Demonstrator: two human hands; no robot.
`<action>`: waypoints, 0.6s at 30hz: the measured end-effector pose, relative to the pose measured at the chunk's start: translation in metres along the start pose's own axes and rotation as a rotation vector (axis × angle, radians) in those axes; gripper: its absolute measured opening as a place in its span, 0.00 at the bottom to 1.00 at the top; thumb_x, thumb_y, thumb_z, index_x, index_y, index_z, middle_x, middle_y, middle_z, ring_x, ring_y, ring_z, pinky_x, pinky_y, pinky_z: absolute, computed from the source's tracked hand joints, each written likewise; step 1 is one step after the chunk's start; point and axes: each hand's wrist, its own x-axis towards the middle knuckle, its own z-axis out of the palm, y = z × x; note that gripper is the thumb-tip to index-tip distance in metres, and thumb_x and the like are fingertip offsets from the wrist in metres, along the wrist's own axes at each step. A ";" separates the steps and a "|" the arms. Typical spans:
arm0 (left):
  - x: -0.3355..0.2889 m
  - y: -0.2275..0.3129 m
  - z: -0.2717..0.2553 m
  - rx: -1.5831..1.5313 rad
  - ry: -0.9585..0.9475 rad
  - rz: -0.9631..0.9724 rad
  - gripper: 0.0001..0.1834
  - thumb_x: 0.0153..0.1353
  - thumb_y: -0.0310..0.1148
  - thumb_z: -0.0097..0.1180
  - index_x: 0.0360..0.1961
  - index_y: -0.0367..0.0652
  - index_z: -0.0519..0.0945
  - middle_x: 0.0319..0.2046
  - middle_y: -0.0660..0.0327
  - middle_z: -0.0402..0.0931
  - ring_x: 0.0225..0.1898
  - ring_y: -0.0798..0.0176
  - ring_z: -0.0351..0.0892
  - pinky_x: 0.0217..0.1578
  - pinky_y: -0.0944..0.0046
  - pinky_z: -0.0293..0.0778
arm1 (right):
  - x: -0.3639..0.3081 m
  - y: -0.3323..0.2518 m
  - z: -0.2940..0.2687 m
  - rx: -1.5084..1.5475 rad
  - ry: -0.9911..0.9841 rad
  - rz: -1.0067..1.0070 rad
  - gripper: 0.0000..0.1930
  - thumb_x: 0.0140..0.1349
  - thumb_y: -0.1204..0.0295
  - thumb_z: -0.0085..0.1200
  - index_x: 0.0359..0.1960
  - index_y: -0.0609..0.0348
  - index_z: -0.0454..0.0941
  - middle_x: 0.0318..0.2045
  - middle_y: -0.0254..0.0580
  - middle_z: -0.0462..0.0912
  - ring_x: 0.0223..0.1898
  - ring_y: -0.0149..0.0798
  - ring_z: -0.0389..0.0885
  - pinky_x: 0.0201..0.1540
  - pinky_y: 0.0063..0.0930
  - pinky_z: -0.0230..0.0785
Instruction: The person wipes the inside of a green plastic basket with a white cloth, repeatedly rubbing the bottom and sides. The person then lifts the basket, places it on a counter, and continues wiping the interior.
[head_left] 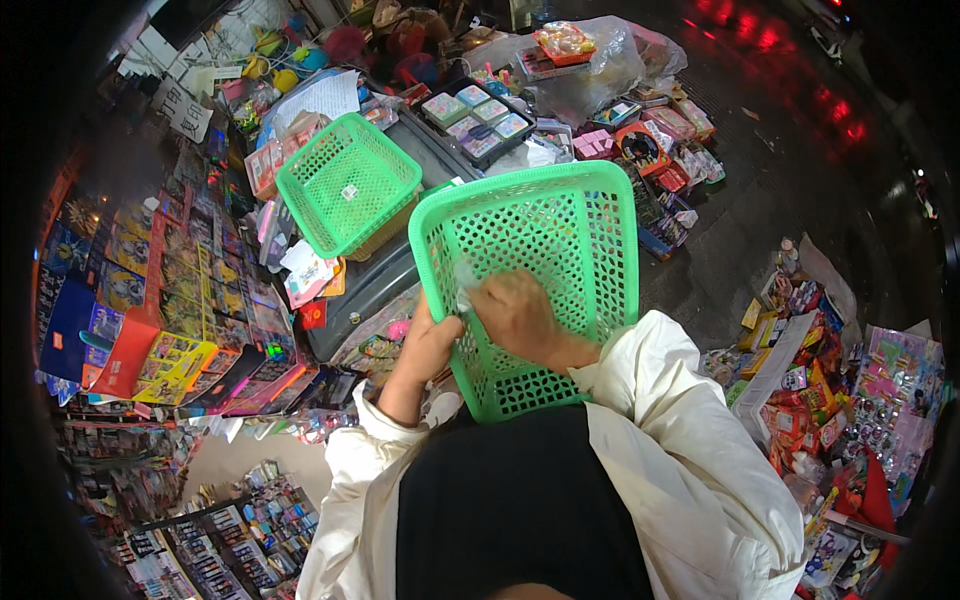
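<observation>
A large green plastic basket (532, 182) with a pierced lattice is held tilted in front of my body, its open side toward me. My left hand (428, 348) is closed around its left rim, the thumb over the edge. Inside the basket, my right hand (515, 315) is bent into a closed grip against the left wall. A crumpled whitish wipe or tissue (465, 282) shows at its fingertips; its exact kind is hard to make out. Another, smaller green basket (340, 172) with a white label rests farther left on a dark surface.
Beyond the baskets sit a black tray (480, 122) of small boxes and clear plastic bags (597, 82). Boxed goods are stacked along a display (170, 290) at my left. Packaged items are heaped on the right, beside a white carton (775, 372). Dark floor (745, 215) lies at far right.
</observation>
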 end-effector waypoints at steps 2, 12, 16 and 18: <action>-0.001 -0.001 0.001 -0.006 -0.022 -0.041 0.45 0.49 0.18 0.43 0.73 0.36 0.50 0.62 0.58 0.62 0.61 0.62 0.62 0.61 0.64 0.61 | 0.014 0.013 0.009 -0.042 0.046 0.050 0.07 0.54 0.76 0.53 0.33 0.56 0.81 0.24 0.38 0.73 0.29 0.43 0.76 0.33 0.40 0.64; 0.001 -0.005 0.000 -0.019 0.087 -0.120 0.44 0.48 0.19 0.45 0.72 0.37 0.52 0.53 0.61 0.69 0.50 0.65 0.69 0.50 0.66 0.69 | -0.016 0.003 0.008 0.013 -0.080 0.030 0.03 0.55 0.73 0.52 0.30 0.56 0.77 0.26 0.39 0.73 0.31 0.45 0.75 0.35 0.42 0.65; -0.001 -0.002 0.007 0.016 0.012 -0.075 0.45 0.47 0.18 0.43 0.72 0.37 0.51 0.56 0.59 0.67 0.54 0.64 0.67 0.55 0.66 0.66 | 0.018 0.026 0.022 -0.019 0.003 0.093 0.06 0.57 0.72 0.52 0.34 0.58 0.79 0.27 0.39 0.74 0.33 0.44 0.76 0.37 0.43 0.66; -0.003 -0.002 0.008 -0.020 0.021 -0.049 0.46 0.47 0.18 0.43 0.73 0.38 0.50 0.59 0.59 0.65 0.57 0.63 0.65 0.58 0.66 0.64 | 0.019 0.026 0.021 -0.005 -0.022 0.060 0.06 0.56 0.72 0.52 0.34 0.57 0.79 0.27 0.39 0.74 0.33 0.44 0.76 0.36 0.42 0.65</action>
